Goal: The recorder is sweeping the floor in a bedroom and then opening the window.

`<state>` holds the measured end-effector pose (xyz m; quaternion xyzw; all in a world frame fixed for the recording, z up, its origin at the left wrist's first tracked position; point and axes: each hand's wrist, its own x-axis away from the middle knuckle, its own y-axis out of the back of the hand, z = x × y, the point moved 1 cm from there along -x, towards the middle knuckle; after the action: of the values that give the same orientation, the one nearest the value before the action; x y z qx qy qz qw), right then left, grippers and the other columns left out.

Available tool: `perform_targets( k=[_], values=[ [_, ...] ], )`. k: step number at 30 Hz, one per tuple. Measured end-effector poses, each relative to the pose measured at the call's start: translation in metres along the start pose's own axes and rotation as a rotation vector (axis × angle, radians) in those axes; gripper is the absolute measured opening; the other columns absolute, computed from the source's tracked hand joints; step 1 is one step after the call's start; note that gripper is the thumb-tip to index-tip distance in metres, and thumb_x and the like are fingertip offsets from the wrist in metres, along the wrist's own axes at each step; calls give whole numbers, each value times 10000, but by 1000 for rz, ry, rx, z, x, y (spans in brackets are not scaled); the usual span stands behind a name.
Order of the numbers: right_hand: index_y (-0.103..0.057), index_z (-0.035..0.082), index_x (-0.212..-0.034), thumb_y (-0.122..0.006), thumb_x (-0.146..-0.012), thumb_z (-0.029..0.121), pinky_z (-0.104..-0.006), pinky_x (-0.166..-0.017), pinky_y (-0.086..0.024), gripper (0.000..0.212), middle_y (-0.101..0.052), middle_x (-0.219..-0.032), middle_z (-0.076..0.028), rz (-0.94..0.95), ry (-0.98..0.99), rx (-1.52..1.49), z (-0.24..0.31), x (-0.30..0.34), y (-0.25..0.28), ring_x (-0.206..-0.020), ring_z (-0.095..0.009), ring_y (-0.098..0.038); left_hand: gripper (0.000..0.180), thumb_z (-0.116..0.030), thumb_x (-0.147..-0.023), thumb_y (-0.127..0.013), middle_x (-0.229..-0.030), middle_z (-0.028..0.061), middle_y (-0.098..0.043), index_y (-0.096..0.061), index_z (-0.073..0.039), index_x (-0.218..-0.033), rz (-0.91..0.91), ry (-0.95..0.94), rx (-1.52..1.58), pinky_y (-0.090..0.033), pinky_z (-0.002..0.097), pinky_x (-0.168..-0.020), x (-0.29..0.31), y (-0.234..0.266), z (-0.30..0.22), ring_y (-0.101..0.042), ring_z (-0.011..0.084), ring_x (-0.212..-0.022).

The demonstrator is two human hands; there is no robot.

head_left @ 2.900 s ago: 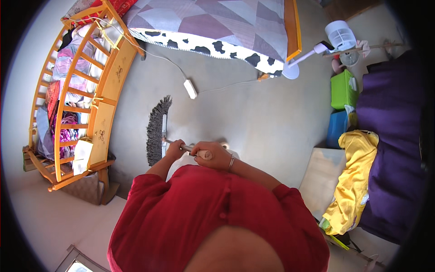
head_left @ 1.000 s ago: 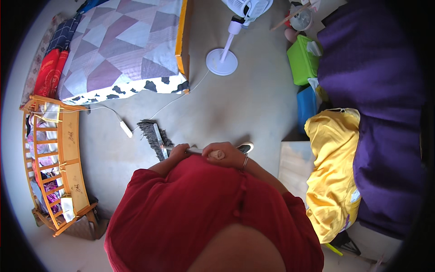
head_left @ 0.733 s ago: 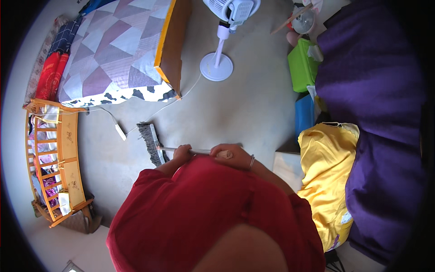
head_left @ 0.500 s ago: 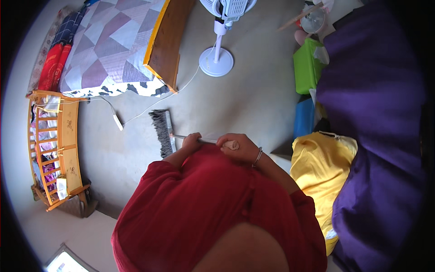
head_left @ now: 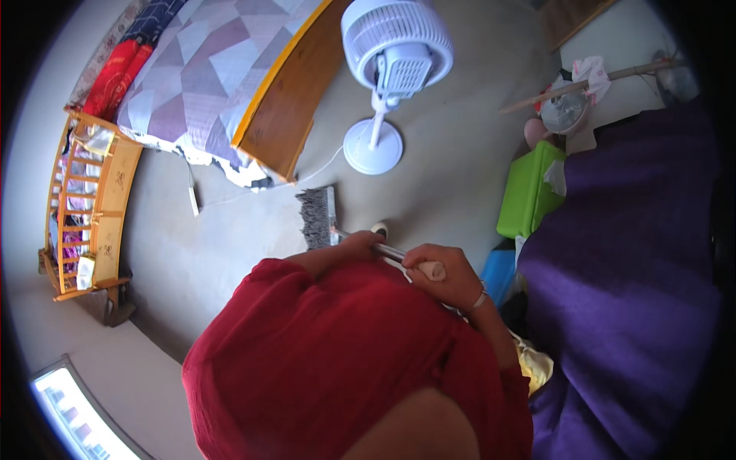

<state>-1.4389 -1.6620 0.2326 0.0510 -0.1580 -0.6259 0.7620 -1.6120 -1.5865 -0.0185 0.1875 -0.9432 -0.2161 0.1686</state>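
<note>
A mop (head_left: 315, 218) with a grey, stringy head and a metal handle rests its head on the grey floor, ahead of me and a little left. Its handle runs back toward my body. My left hand (head_left: 360, 245) wraps round the handle lower down, its fingers partly hidden. Higher up, my right hand (head_left: 448, 272) grips near the pale, rounded end, which pokes out past the fingers. A shoe (head_left: 380, 228) shows just beyond my left hand, beside the handle.
A white fan (head_left: 373, 148) stands ahead, its cord (head_left: 303, 178) trailing across the floor. Left are a bed (head_left: 287, 126) and a wooden crib (head_left: 111, 207). On the right, a green box (head_left: 529, 188), a blue box (head_left: 500, 272) and a purple cover (head_left: 613, 253) line the side.
The view has shifted, and the fan and bed now appear lower. The mop head shows further right, nearer the bed's corner. Both hands keep their hold, and a shoe has come into sight.
</note>
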Motion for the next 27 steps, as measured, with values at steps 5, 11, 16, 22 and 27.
perform_targets(
  k=[5,11,16,22,27],
  values=[
    [-604,63,-831,-631,-702,90,-288,-668,-478,134,-623,-829,-90,-7,127,153,32,-4,69,-726,-233,-619,213,-193,-695,-637,-772,145,-600,-600,-111,-888,-49,-130,18,-434,431,-674,-63,21,-48,-576,332,-760],
    [-609,22,-776,-665,-620,34,-271,-577,-492,166,-636,-764,-124,40,337,88,67,2,158,-649,-217,-633,212,-230,-684,-647,-738,120,-598,-590,-133,-864,-87,-105,-36,-438,425,-648,-101,61,-138,-578,321,-736],
    [-606,13,-714,-613,-604,-5,-259,-566,-495,112,-639,-710,-138,-28,422,74,74,8,218,-618,-215,-634,243,-149,-645,-642,-688,96,-579,-574,-138,-878,-216,-156,-44,-439,406,-608,-137,81,-184,-573,304,-675],
    [-612,1,-801,-606,-670,-10,-276,-683,-482,131,-642,-839,-122,41,340,49,-2,-31,278,-764,-208,-631,204,-82,-659,-598,-683,116,-584,-584,-119,-859,-375,-27,-26,-446,392,-571,-210,62,-141,-587,310,-667],
    [-599,22,-841,-633,-688,27,-290,-688,-482,157,-631,-837,-117,243,217,67,-72,-61,312,-756,-229,-624,316,-121,-654,-627,-767,108,-618,-604,-121,-969,-31,198,-10,-457,349,-655,-278,36,-104,-603,263,-731]
  ],
)
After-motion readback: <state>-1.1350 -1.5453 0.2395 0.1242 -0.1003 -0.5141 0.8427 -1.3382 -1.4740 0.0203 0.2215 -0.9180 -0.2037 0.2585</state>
